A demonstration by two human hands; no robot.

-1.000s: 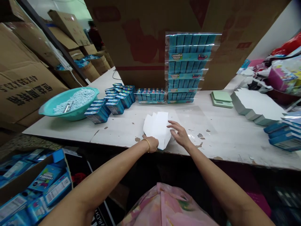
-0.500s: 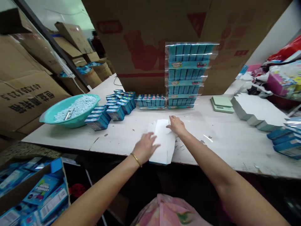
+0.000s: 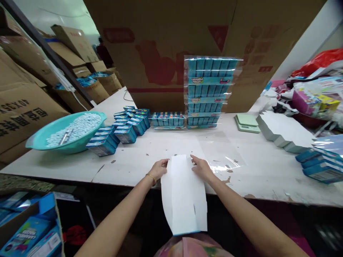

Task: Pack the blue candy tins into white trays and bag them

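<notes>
A white cardboard blank (image 3: 183,192) with folded side flaps lies lengthwise in front of me. Its far end rests over the table's front edge, while the near end, with a thin blue edge, reaches my lap. My left hand (image 3: 158,170) pinches the far left flap between thumb and fingers. On the opposite side, my right hand (image 3: 201,168) is at the far right flap, thumb and fingers at its edge and the index finger raised. Clear plastic film (image 3: 223,151) lies on the table just beyond my right hand.
Filled blue candy display trays (image 3: 206,96) stand stacked in clear wrap, beside one single tray (image 3: 168,120). Leftward are small blue boxes (image 3: 125,134) and a teal basin (image 3: 34,140) of pale candies. Rightward sit a green scale (image 3: 247,123), stacked white blanks (image 3: 286,130) and blue boxes (image 3: 321,164).
The white blank has moved toward me, past the table edge, and its side flaps are spread wider. Both hands have come nearer, and my left hand has closed on the left flap.
</notes>
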